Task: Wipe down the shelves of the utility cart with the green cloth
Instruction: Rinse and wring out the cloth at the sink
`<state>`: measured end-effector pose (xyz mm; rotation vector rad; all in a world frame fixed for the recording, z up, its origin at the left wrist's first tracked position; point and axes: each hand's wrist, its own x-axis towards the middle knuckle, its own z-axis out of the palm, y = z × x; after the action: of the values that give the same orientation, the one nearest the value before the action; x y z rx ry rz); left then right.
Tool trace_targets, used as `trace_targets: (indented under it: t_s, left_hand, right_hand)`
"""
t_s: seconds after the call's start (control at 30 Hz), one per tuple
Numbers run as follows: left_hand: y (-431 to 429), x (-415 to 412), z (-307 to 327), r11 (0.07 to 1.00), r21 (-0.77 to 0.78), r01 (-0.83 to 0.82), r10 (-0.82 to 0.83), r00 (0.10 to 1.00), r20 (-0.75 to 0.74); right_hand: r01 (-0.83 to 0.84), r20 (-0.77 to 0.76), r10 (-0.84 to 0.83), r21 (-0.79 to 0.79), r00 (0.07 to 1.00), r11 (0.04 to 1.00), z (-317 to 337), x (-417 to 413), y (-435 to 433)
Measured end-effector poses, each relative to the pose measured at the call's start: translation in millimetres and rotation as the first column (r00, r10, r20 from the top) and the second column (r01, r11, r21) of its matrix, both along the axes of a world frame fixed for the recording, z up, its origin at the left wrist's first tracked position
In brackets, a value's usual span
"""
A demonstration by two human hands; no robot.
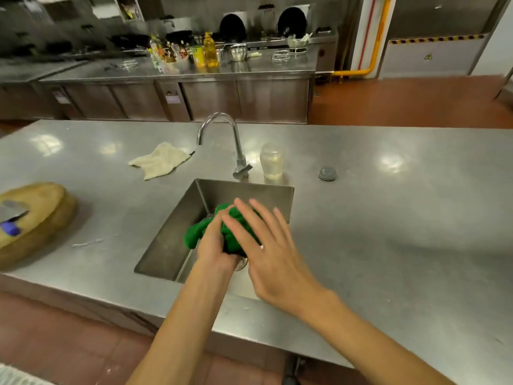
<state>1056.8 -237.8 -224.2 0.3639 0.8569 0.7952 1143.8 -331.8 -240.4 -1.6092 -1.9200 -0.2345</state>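
While the left hand [215,245] grips the bunched green cloth [194,234] above the sink [166,245], the right hand [266,251] lies over it, fingers straight and spread. This seems to be the wringing step. Next, the cloth must be carried to the cart, which is not visible.

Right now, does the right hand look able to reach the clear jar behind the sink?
Probably yes. The right hand is open over the green cloth; only the sink rim lies between it and the clear jar, and the faucet stands aside.
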Motion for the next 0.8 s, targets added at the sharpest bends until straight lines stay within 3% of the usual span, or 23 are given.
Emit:
trace_targets:
  t_s: [0.07, 0.13, 0.2, 0.27, 0.37, 0.5, 0.63, 0.8]
  left_hand:
    - [26.2, 13.2, -3.8, 0.998, 0.012, -0.058, 0.059, 0.994, -0.090]
    - [41.4, 26.0, -8.3, 0.995, -0.005, -0.101, 0.099, 0.987, -0.124]
    - [55.0, 40.7, -9.5, 0.984, 0.003, -0.176, 0.174, 0.969, -0.178]
    - [71.4, 52.2, -7.3, 0.941, 0.078, -0.329, 0.336, 0.885, -0.323]
    - [95.4, 59.2, 4.5, 0.863, 0.304, -0.404, 0.501, 0.762, -0.411]
    - [129.6, 53.6, 10.5, 0.768, 0.632, -0.106, 0.539, 0.641, -0.547]
    - [156.4, 48.2, 13.9, 0.686, 0.716, 0.129, 0.515, 0.608, -0.604]
    - [187.9, 38.5, 20.7, 0.548, 0.771, 0.325, 0.458, 0.654, -0.602]
  right_hand:
    - [0.043, 0.146, -0.024, -0.130, 0.989, 0.991, -2.1, 12.4, 21.7]
    - [0.120, 0.186, -0.092, -0.148, 0.978, 0.982, -3.3, 23.8, 50.1]
    - [0.224, 0.154, -0.199, -0.164, 0.968, 0.961, -5.5, 35.7, 89.3]
    - [0.281, 0.143, -0.256, -0.191, 0.956, 0.941, -6.1, 44.0, 120.4]
    - [0.200, 0.031, -0.200, -0.306, 0.979, 0.931, -3.8, 47.6, 154.7]
    - [0.124, -0.255, -0.237, -0.393, 0.937, 0.911, -10.6, 48.2, 192.4]
    - [-0.086, -0.387, -0.123, -0.481, 0.914, 0.872, -10.0, 54.7, 224.7]
    - [-0.390, -0.729, -0.030, -0.400, 0.683, 0.829, 4.7, 53.7, 238.0]
